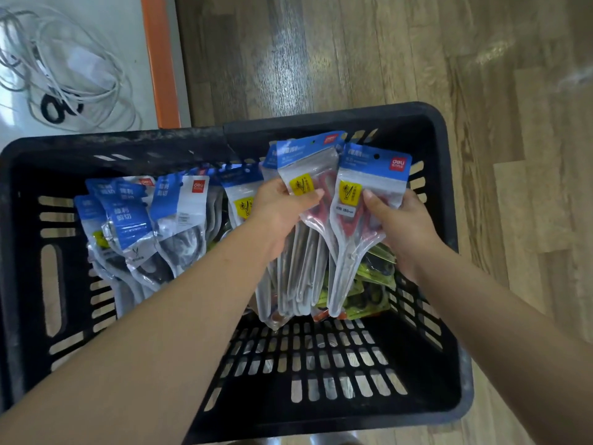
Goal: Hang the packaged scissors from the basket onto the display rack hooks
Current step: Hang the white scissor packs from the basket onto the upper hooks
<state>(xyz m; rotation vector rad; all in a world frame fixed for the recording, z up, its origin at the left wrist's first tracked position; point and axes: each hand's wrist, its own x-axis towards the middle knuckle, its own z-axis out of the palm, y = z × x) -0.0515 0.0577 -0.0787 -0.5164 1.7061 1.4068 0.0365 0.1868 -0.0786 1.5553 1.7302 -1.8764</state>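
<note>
Left hand (pixel 278 209) fingers curl round a bundle of packaged scissors (pixel 305 226) above the black basket (pixel 321 364); right hand (pixel 402 224) fingers pinch one red-handled pack (pixel 362 220) (blue header card) — remaining packs (pixel 144 220) lie left of both hands.

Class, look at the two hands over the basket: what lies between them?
In the head view, red-handled packaged scissors fill the gap between the left hand and right hand.

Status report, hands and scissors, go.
Left hand grips a bundle of scissor packs. Right hand holds one red-handled pack. Both over the basket. No rack in view.
</note>
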